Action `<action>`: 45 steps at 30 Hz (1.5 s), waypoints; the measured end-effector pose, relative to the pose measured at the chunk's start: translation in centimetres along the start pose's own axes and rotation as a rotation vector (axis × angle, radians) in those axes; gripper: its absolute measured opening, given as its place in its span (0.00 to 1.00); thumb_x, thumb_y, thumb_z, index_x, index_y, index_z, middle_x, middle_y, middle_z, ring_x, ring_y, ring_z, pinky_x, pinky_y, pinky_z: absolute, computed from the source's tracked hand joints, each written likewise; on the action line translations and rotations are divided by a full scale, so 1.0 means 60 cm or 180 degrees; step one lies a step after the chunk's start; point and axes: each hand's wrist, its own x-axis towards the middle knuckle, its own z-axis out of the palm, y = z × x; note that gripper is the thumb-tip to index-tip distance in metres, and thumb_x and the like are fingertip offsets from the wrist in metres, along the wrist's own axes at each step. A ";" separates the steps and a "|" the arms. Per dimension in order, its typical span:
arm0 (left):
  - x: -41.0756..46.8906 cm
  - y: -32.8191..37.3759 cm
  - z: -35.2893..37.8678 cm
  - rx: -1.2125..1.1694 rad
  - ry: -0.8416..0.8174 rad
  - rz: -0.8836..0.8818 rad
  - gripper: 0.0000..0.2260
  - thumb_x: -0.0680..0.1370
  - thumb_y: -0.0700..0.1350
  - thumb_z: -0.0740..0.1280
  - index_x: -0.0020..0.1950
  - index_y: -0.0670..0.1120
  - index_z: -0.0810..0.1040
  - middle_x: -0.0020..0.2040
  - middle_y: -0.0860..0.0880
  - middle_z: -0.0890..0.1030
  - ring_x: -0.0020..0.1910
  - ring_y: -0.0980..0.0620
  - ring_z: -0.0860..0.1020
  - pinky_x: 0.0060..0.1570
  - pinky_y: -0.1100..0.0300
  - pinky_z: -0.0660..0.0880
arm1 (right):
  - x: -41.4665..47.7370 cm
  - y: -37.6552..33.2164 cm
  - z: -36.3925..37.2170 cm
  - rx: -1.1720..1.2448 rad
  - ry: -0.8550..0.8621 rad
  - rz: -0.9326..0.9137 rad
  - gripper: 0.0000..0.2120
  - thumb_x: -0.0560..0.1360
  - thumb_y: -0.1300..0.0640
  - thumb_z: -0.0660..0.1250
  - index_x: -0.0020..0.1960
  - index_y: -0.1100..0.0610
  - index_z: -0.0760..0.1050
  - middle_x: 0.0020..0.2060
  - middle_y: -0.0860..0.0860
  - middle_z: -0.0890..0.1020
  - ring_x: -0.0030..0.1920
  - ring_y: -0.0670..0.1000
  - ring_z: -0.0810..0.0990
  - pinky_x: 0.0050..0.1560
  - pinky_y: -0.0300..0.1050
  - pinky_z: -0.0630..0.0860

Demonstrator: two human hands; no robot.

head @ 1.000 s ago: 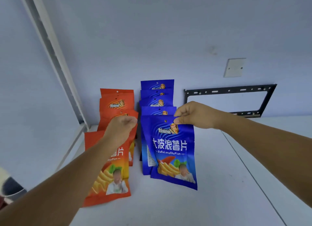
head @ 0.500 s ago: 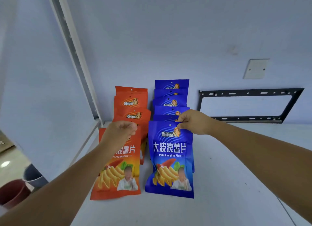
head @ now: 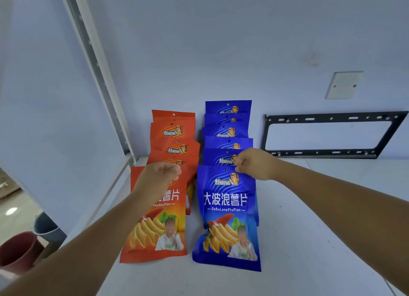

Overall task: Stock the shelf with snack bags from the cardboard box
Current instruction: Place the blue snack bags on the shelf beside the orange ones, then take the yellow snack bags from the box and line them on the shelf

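A: Hands?
B: Left hand (head: 158, 177) has its fingers curled over the top edge of the front orange bag (head: 155, 229), gripping it. Right hand (head: 254, 164) pinches the top right corner of the front blue bag (head: 228, 218) between thumb and fingers.

A: Where are those bags?
B: Both upright, bottom edges on the white shelf (head: 309, 229). The orange bag is at 9 o'clock of the blue bag, just beside it with a narrow gap.

A: Behind them?
B: At 12 o'clock of each is a row of the same colour: orange row (head: 174, 132) and blue row (head: 228, 123), bags overlapping, the back ones against the wall. The front bags touch their rows.

A: Rest of the view?
B: At 3 o'clock of the blue row, a black metal frame (head: 332, 118) on the wall, with a wall plate (head: 344, 85) at 12 o'clock of it. A slotted rail (head: 97, 59) runs up at 11 o'clock of the orange row. Below the shelf, at 8 o'clock of the view, a red bucket (head: 17, 251) and a grey bucket (head: 46, 227).
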 end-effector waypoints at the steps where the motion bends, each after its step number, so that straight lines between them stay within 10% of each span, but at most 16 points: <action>1: 0.002 0.000 0.000 0.0007 -0.0014 0.0006 0.07 0.79 0.57 0.66 0.46 0.57 0.81 0.46 0.55 0.85 0.50 0.54 0.83 0.59 0.49 0.79 | -0.002 0.001 0.001 0.0010 -0.0009 0.0002 0.09 0.79 0.50 0.69 0.56 0.53 0.76 0.58 0.46 0.80 0.60 0.47 0.79 0.44 0.36 0.79; 16: 0.016 0.029 0.017 0.0377 -0.0671 0.0502 0.09 0.79 0.54 0.68 0.59 0.59 0.79 0.52 0.63 0.81 0.54 0.64 0.79 0.48 0.69 0.73 | -0.025 0.017 -0.016 0.0098 0.0389 0.0196 0.18 0.78 0.48 0.68 0.65 0.55 0.73 0.65 0.49 0.76 0.66 0.48 0.74 0.47 0.41 0.82; 22: 0.032 0.059 0.054 0.0238 -0.1079 0.0715 0.12 0.78 0.53 0.70 0.60 0.55 0.81 0.53 0.57 0.84 0.55 0.60 0.81 0.52 0.62 0.79 | -0.095 0.024 -0.013 0.0580 0.1032 0.0373 0.10 0.79 0.51 0.69 0.58 0.53 0.76 0.57 0.50 0.80 0.59 0.47 0.78 0.43 0.38 0.80; 45: -0.287 0.328 0.578 0.0152 -0.3308 0.1827 0.09 0.76 0.50 0.74 0.56 0.53 0.83 0.50 0.55 0.86 0.51 0.61 0.83 0.57 0.63 0.77 | -0.762 0.265 -0.010 0.0835 0.2519 0.2224 0.12 0.78 0.52 0.71 0.59 0.54 0.81 0.52 0.48 0.85 0.52 0.46 0.83 0.59 0.45 0.79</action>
